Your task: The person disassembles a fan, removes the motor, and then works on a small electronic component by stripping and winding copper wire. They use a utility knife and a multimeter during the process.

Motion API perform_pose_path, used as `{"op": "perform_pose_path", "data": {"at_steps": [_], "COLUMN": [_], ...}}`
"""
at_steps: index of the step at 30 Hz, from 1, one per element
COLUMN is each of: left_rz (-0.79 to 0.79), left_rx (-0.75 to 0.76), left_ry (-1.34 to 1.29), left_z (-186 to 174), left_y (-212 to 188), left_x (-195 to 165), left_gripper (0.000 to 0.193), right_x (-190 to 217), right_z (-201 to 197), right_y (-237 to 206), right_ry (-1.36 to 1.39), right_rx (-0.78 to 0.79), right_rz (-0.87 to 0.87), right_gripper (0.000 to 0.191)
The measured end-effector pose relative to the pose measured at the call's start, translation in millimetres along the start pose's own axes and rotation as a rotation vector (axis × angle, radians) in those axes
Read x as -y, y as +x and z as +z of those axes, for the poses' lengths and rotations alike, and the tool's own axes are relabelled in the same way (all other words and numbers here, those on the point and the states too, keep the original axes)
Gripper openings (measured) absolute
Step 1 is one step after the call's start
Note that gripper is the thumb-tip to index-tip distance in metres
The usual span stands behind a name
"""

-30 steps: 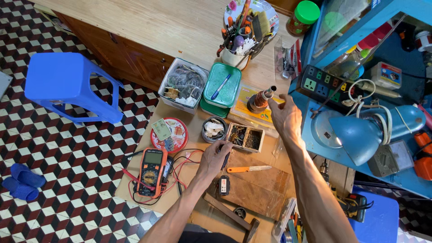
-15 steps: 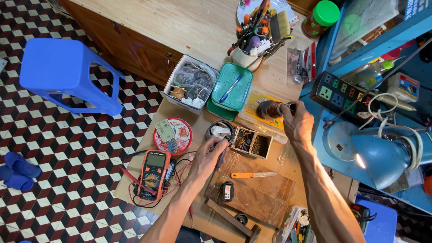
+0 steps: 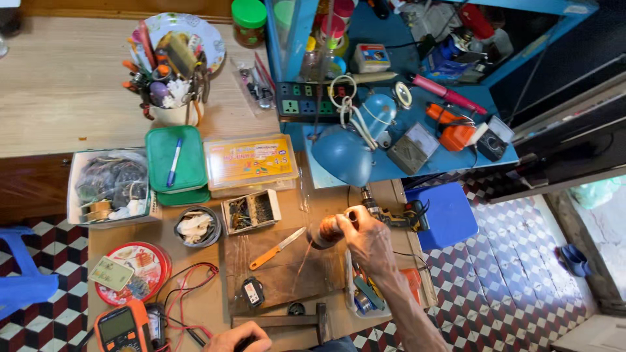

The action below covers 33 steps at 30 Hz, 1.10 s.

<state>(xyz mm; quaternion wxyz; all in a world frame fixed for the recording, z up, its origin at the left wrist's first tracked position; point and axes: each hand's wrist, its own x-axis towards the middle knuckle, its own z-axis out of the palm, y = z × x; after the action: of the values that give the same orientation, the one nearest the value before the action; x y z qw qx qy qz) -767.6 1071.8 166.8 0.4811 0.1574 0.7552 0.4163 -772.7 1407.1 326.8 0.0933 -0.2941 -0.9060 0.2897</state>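
Note:
My right hand (image 3: pixel 370 240) grips a brown spool of copper-coloured wire (image 3: pixel 326 231) just above the wooden board (image 3: pixel 280 274). A thin strand trails from the spool down across the board. An orange-handled knife (image 3: pixel 276 248) lies left of the spool, and a small black device (image 3: pixel 252 291) sits nearer me. My left hand (image 3: pixel 238 338) is at the bottom edge with curled fingers, beside the handle end of a hammer (image 3: pixel 287 321); whether it grips anything is hidden.
A blue desk lamp (image 3: pixel 342 154) hangs over the bench. Behind it are a yellow parts case (image 3: pixel 251 161), a green box (image 3: pixel 175 160) and a tool cup (image 3: pixel 173 88). An orange multimeter (image 3: pixel 124 329) lies front left. A blue stool (image 3: pixel 444 216) stands to the right.
My right hand carried the spool from beside the yellow case to over the wooden board. My left hand drew back from the board to the near edge. The view swung right.

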Motion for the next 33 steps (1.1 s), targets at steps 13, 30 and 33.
{"op": "perform_pose_path", "data": {"at_steps": [13,30,33], "left_rz": [0.308,0.299,0.281], "left_rx": [0.053,-0.156,-0.178], "left_ry": [-0.230,-0.235,-0.224], "left_z": [98.4,168.4,176.6], "left_y": [53.3,161.3,177.6], "left_x": [-236.9,-318.4,-325.6], "left_gripper": [0.027,0.033,0.033], "right_x": [-137.5,-222.1,-223.3], "right_z": [-134.8,-141.1,-150.6], "right_y": [88.5,238.4,260.0], "right_ry": [-0.074,-0.093,-0.114], "right_rx": [-0.215,-0.097,0.029], "right_rz": [0.036,-0.236,-0.305], "right_gripper": [0.042,0.039,0.037]}}
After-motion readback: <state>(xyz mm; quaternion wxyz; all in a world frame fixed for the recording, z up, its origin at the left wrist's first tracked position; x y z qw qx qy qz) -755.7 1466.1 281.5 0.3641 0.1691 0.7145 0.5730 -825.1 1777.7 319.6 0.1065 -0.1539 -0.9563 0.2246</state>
